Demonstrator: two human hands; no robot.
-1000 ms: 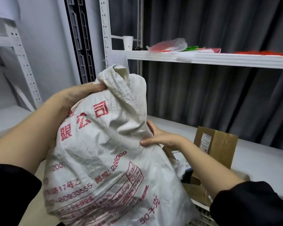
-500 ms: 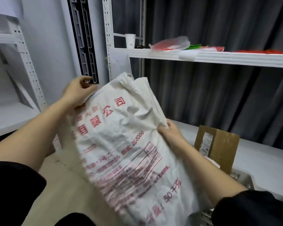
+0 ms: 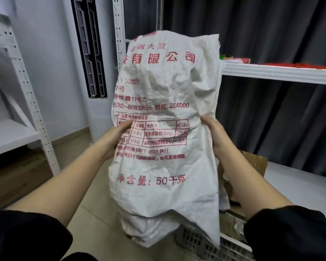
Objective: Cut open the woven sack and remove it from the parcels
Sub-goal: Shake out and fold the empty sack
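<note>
- head view, now: the woven sack hangs flat and limp in front of the person, held up at mid-height; its printed face is towards the camera and its upper edge stands free above the hands.
- left hand pinches the sack's left edge, thumb on the printed face; right hand clasps the right edge, fingers curled behind the fabric. each grip is clamped on the sack.
- below and to the right, cardboard parcels sit in a grey slotted crate just beside the sack's lower corner; a white shelf runs behind.
- change: a second ago the sack bulged, with the left hand at its top; half a second ago it was tilted and flatter. now it is upright and spread between both hands, which have moved to its side edges.
- reading: the sack appears emptied and off the parcels, so the task looks close to done; setting it aside probably remains.
</note>
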